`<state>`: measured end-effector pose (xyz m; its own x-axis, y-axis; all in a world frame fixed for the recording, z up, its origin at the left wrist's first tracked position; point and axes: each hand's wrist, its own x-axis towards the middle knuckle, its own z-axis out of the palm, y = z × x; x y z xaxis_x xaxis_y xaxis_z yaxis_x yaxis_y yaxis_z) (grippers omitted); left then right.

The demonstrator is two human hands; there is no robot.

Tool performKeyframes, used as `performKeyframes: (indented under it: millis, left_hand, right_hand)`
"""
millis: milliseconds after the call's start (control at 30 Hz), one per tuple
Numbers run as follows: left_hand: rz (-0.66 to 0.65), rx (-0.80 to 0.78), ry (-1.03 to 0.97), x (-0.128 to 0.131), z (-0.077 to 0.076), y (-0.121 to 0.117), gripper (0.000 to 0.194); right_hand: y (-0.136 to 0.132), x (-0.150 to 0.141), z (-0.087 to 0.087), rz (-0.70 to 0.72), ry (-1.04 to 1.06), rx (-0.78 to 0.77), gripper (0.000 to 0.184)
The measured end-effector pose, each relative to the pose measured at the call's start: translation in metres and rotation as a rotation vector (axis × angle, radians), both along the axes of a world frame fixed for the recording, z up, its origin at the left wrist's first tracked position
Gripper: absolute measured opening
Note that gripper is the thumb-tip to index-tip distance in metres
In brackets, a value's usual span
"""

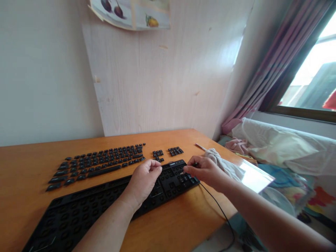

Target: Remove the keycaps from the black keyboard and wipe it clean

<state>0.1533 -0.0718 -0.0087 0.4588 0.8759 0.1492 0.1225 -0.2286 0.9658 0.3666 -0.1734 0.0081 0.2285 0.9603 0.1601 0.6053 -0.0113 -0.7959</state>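
Here's the left hand (147,175) pinched thumb to finger over the keyboard (107,192), too tight to tell if it holds anything, while the right hand (203,168) curls above the number pad (185,178), seemingly closed round a small dark piece (195,164). And just past the keyboard, loose keycaps (104,171) lie across the bench (170,227) in rows and blocks that echo its layout, presumably so each one is easy to find and match to its spot
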Motion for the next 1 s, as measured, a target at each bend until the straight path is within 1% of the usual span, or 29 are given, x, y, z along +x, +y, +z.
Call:
performKeyframes:
  millis: [100,267,533,733,1000]
  left_hand:
    - [-0.001,0.011,0.014,0.000,-0.001,0.000,0.032]
    - [-0.003,0.023,0.017,0.000,-0.001,0.001,0.030]
    - [0.004,0.036,0.003,0.001,-0.001,0.001,0.028]
    - [0.008,0.031,0.009,0.002,-0.002,0.002,0.026]
    - [-0.001,0.047,0.021,0.003,-0.003,0.002,0.023]
  right_hand:
    - [-0.004,-0.008,-0.005,-0.006,-0.014,0.010,0.036]
    - [-0.003,-0.016,-0.010,-0.047,-0.093,0.029,0.031]
    - [0.001,-0.025,-0.011,-0.016,-0.213,0.071,0.019]
    - [0.004,-0.030,-0.018,-0.067,-0.261,0.059,0.019]
    - [0.003,-0.030,-0.029,-0.180,-0.231,0.083,0.017]
